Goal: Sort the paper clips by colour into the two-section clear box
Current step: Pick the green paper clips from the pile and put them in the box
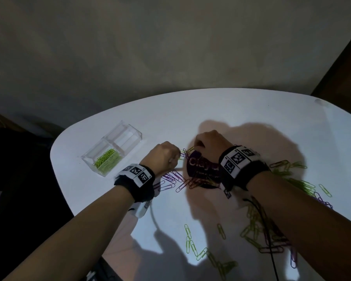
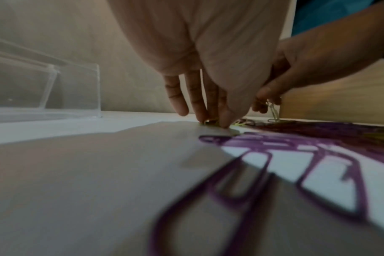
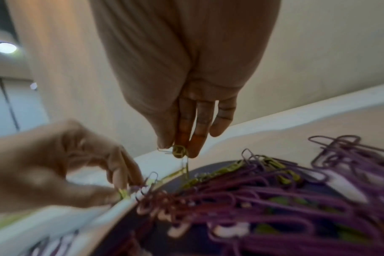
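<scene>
Fingertips of the right hand (image 3: 182, 149) pinch green clips (image 3: 179, 151); the left hand (image 3: 118, 188) pinches another green clip (image 3: 123, 193).

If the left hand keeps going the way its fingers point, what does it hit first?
Probably the right hand: the left hand points toward it across green paper clips at the dark disc's edge. Depth is unclear.

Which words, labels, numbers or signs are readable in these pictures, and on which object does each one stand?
"clayd": pale letters on the dark purple round pad; the word's end is hidden by the right hand.
Smaller line beneath it on the pad: too blurred to read.
Wristbands: black-and-white square code markers only, no readable words.
Clear box: no text.
</scene>
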A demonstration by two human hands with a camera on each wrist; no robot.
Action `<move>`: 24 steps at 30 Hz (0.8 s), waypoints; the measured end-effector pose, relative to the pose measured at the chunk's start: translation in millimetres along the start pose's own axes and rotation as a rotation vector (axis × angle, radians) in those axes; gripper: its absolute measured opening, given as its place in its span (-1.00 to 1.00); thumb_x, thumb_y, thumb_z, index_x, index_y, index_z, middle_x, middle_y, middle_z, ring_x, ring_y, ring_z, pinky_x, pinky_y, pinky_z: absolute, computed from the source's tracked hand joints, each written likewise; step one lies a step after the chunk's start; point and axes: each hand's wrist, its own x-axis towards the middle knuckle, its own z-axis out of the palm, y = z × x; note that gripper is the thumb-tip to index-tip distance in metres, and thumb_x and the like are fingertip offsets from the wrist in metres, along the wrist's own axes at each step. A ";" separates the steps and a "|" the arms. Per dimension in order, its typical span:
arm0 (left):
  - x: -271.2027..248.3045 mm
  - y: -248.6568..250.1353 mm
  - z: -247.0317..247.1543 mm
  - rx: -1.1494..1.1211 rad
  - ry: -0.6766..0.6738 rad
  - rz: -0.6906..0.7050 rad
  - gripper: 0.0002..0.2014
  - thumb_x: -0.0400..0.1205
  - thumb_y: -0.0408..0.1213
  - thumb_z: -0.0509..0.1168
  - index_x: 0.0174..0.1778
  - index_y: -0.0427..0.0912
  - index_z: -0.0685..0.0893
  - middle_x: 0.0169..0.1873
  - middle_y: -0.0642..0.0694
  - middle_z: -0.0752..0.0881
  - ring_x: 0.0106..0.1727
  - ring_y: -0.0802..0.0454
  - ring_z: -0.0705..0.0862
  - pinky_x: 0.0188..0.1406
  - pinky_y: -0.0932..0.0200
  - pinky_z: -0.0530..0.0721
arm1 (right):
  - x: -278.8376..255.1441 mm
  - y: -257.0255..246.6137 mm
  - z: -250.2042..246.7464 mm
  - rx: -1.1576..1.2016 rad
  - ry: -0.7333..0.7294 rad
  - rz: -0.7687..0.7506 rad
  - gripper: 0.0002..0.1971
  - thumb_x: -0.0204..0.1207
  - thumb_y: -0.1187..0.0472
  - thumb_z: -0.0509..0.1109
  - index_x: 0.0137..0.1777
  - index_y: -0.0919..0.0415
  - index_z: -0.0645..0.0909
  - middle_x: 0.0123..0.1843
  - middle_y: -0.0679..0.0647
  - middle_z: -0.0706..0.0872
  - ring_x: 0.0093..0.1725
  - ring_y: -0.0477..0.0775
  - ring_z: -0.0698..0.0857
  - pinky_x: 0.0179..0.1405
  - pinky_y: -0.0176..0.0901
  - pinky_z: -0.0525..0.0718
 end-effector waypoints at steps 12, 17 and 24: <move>-15.9 -3.5 -5.2 -0.075 -0.008 0.030 -0.89 0.46 -0.27 0.29 -0.26 -0.22 0.69 -0.25 -0.08 0.75 -0.25 -0.07 0.63 -0.20 0.13 0.61 | 12.3 2.7 -12.9 0.317 -0.083 0.169 -0.78 0.56 0.33 0.22 -0.05 0.22 0.72 -0.09 0.14 0.82 -0.14 0.00 0.78 -0.14 -0.29 0.70; -24.0 -9.6 -14.0 -0.499 -0.025 -0.162 -0.86 0.51 -0.43 0.44 -0.14 -0.09 0.69 -0.29 -0.25 0.74 -0.31 -0.04 0.68 -0.20 0.08 0.69 | 9.6 5.6 -12.4 0.426 -0.147 0.214 -0.72 0.56 0.42 0.13 -0.02 0.13 0.65 -0.23 0.04 0.70 -0.25 -0.01 0.81 -0.20 -0.16 0.77; -17.5 4.3 -20.3 -1.046 0.108 -0.483 -0.67 0.47 -0.76 0.01 -0.35 -0.38 0.61 -0.54 -0.16 0.67 -0.43 -0.12 0.50 -0.48 0.24 0.55 | 1.8 -0.4 -15.7 0.843 -0.126 0.450 -0.72 0.54 0.42 0.02 -0.27 0.30 0.53 -0.42 0.11 0.40 -0.52 0.01 0.37 -0.65 -0.31 0.32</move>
